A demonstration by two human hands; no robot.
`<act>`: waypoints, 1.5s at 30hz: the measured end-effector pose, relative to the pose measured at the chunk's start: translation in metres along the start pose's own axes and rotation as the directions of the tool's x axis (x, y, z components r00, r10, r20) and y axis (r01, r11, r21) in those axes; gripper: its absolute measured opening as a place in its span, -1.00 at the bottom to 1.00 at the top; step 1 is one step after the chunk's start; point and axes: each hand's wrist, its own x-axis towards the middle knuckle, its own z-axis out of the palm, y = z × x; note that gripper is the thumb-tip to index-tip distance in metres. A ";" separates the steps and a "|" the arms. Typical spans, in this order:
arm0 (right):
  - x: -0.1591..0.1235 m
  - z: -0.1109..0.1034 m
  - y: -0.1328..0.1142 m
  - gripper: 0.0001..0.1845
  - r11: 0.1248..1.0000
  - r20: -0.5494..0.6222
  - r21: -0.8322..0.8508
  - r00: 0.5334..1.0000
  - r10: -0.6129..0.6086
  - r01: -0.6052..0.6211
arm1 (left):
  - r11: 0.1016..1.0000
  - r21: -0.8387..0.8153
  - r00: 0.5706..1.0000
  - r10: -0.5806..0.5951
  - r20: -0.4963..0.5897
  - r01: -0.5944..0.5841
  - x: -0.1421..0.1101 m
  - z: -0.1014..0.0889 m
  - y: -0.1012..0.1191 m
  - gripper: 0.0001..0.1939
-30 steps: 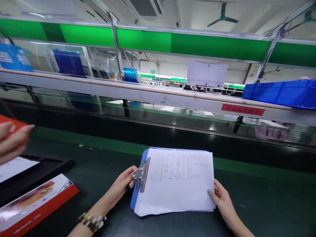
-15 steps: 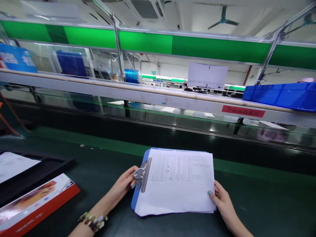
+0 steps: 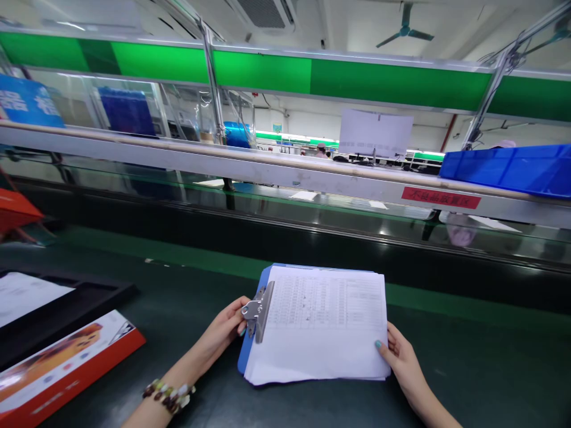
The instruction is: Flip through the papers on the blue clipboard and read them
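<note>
A blue clipboard point(image 3: 244, 358) with a stack of white printed sheets point(image 3: 321, 324) lies on the dark green bench, its metal clip point(image 3: 257, 310) turned to the left. My left hand point(image 3: 223, 331) grips the clip end; a beaded bracelet point(image 3: 168, 396) circles that wrist. At the sheets' lower right corner, my right hand point(image 3: 401, 356) holds the paper edge with the thumb on top.
A red and white box point(image 3: 62, 365) and a black tray point(image 3: 66, 309) holding a white sheet lie at the left. A red object point(image 3: 15, 211) shows at the far left. Beyond the bench runs a conveyor, and a rail above it carries a blue bin point(image 3: 513, 169).
Another person's hand with a red item at the left edge withdrew out of view; a red object now shows at the far left. My hands and the clipboard have barely moved.
</note>
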 end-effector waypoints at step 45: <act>0.002 -0.002 0.007 -0.24 1.000 -0.023 0.001 1.000 -0.001 0.001 | 1.000 -0.021 1.000 0.005 -0.001 -0.005 0.002 0.000 -0.001 -0.32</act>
